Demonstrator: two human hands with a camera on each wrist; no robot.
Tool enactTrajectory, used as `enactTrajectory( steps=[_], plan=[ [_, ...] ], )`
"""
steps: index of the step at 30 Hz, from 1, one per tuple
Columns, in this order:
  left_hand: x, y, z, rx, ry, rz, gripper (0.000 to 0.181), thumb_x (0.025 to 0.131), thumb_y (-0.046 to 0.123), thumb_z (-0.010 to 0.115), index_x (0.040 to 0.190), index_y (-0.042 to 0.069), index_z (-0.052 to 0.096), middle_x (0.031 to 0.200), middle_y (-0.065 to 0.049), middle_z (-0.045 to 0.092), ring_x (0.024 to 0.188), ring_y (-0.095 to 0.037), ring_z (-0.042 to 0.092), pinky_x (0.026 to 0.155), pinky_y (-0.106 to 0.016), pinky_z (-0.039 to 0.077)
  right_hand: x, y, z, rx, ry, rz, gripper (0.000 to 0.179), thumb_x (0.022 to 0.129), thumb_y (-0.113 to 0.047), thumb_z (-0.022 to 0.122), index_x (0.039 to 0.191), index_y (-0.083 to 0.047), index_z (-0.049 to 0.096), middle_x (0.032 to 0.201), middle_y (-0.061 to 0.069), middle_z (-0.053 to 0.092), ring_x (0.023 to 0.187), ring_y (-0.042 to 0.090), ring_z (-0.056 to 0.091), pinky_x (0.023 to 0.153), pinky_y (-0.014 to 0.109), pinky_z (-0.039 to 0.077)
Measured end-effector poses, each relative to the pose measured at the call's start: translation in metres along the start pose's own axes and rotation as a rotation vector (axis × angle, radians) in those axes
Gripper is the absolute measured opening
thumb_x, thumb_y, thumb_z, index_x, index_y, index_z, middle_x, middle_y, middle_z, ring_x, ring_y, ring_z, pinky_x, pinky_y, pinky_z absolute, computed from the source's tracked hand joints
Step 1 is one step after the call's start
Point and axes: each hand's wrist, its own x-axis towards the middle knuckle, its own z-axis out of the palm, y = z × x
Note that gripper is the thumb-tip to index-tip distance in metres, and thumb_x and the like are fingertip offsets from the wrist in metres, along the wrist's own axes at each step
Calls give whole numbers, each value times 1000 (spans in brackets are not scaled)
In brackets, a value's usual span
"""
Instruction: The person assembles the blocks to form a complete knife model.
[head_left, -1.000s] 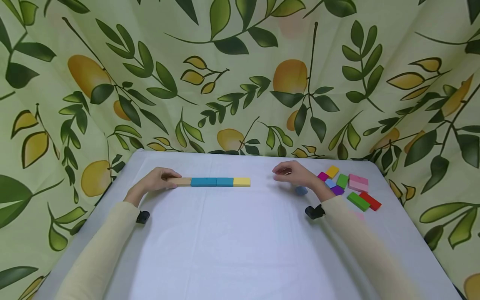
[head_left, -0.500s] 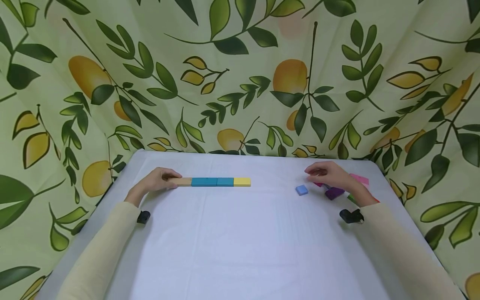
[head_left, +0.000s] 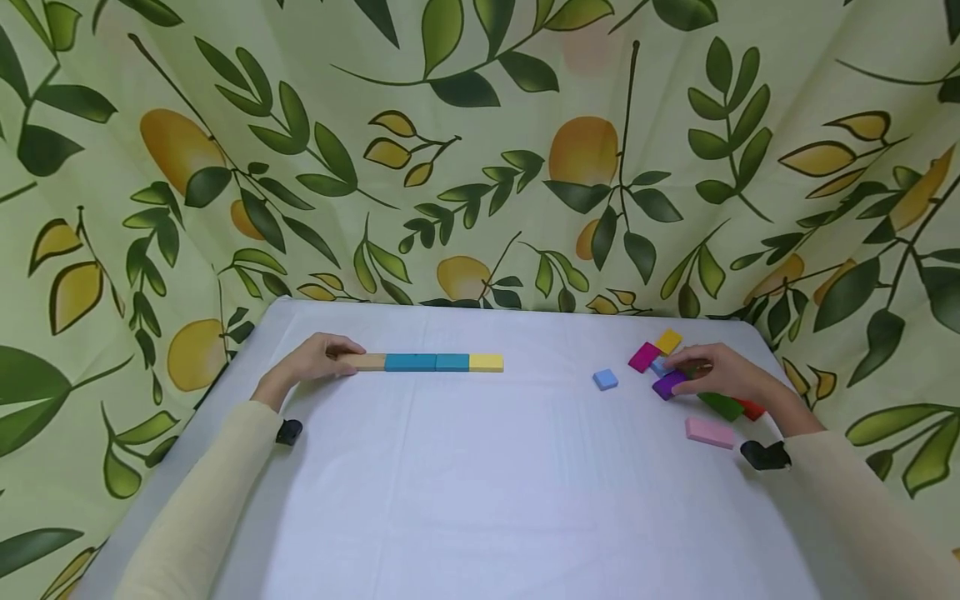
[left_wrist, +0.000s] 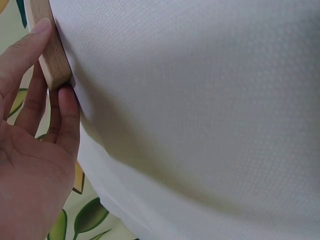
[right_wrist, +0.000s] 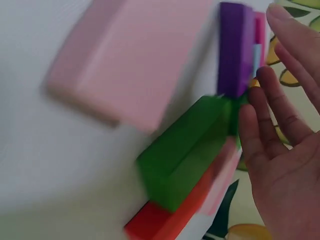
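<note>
My left hand (head_left: 318,357) pinches the plain wooden block (left_wrist: 52,55) at the left end of a straight row, thumb on one side and fingers at the other. Two blue blocks (head_left: 411,362) and a yellow block (head_left: 487,362) continue the row rightward, end to end. My right hand (head_left: 722,372) is over a loose group of coloured blocks, its fingertips by the purple block (head_left: 667,385). In the right wrist view its fingers (right_wrist: 282,112) are spread loosely beside the purple and green blocks, with nothing gripped between them.
Around the right hand lie a magenta block (head_left: 643,357), a yellow-orange block (head_left: 669,341), a green block (head_left: 722,406), a red block (head_left: 752,409) and a pink block (head_left: 709,432). A small light blue block (head_left: 605,380) lies apart to their left. A leaf-patterned curtain (head_left: 480,167) hangs behind the white table (head_left: 450,500).
My right hand has moved right, from beside the small light blue block to over the block group, uncovering the magenta and pink blocks. My left hand has stayed on the wooden block.
</note>
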Motion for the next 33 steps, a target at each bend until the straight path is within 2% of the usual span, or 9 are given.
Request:
enactTrajectory(
  steps=[4, 7, 13, 22, 33],
  plan=[
    [1, 1, 0, 12, 5, -11, 31, 89, 6, 79, 119, -2, 73, 120, -21, 67, 102, -33, 58, 92, -47, 44, -6, 8, 0, -21, 5, -52, 42, 81, -8, 87, 118, 2, 71, 114, 18, 67, 103, 36, 61, 82, 30, 54],
    [1, 1, 1, 12, 9, -24, 31, 89, 4, 79, 118, -1, 73, 119, -20, 67, 101, -33, 57, 92, -47, 44, -6, 12, 1, -35, 1, -64, 42, 80, -7, 87, 118, 2, 71, 113, 16, 67, 100, 33, 59, 80, 28, 52],
    [-1, 1, 1, 13, 4, -44, 32, 89, 3, 78, 120, -2, 72, 120, -20, 67, 102, -32, 57, 94, -48, 43, -4, 11, 5, -68, 3, -29, 43, 80, -10, 88, 118, -1, 71, 109, 11, 64, 91, 27, 51, 71, 26, 46],
    [0, 0, 1, 26, 3, -31, 32, 89, 3, 78, 120, -2, 72, 118, -19, 68, 101, -31, 57, 91, -46, 44, -2, 10, 6, -109, 31, 36, 35, 80, -9, 88, 112, -7, 74, 107, 8, 65, 97, 29, 54, 76, 29, 50],
    [1, -2, 1, 19, -1, -30, 32, 89, 4, 79, 120, -2, 72, 118, -18, 68, 100, -30, 58, 91, -45, 44, 1, 11, 6, -129, 15, 38, 34, 80, -10, 88, 111, -7, 75, 107, 9, 66, 101, 34, 56, 80, 34, 50]
  ],
)
